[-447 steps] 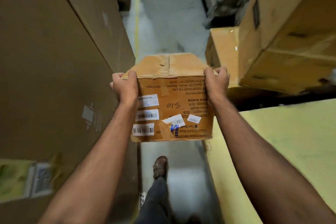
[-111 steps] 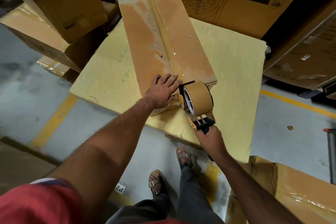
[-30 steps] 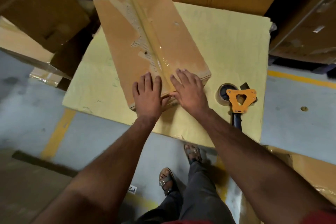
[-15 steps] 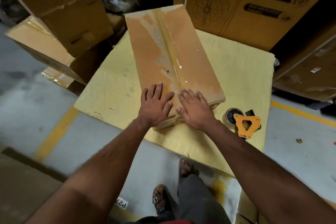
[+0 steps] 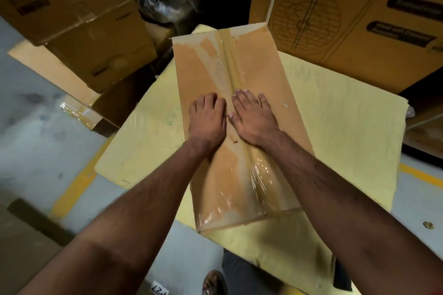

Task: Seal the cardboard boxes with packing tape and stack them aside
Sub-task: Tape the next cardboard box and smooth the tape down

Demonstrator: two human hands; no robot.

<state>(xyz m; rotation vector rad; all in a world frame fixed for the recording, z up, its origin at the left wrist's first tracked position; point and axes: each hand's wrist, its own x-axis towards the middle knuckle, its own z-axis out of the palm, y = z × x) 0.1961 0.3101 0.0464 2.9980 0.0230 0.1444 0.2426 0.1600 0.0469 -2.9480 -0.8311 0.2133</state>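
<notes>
A long brown cardboard box (image 5: 266, 74) lies on a yellow-covered surface (image 5: 347, 122), with a strip of clear tape (image 5: 231, 72) running along its centre seam. My left hand (image 5: 208, 120) lies flat on the box just left of the seam. My right hand (image 5: 253, 116) lies flat just right of it, fingers straight, pressing the tape near the box's middle. Wrinkled clear tape (image 5: 254, 189) shines on the near end between my forearms. The tape dispenser is hidden; only a dark shape (image 5: 341, 275) shows under my right forearm.
Stacked brown cartons (image 5: 79, 21) stand at the left, and a large printed carton (image 5: 354, 14) rises at the back right. Grey floor with yellow lines (image 5: 76, 179) lies around the surface. My shoe (image 5: 212, 282) is at the bottom edge.
Both hands have slid away from me along the taped seam, from the box's near end to about its middle. The dispenser has passed out of sight under my right arm.
</notes>
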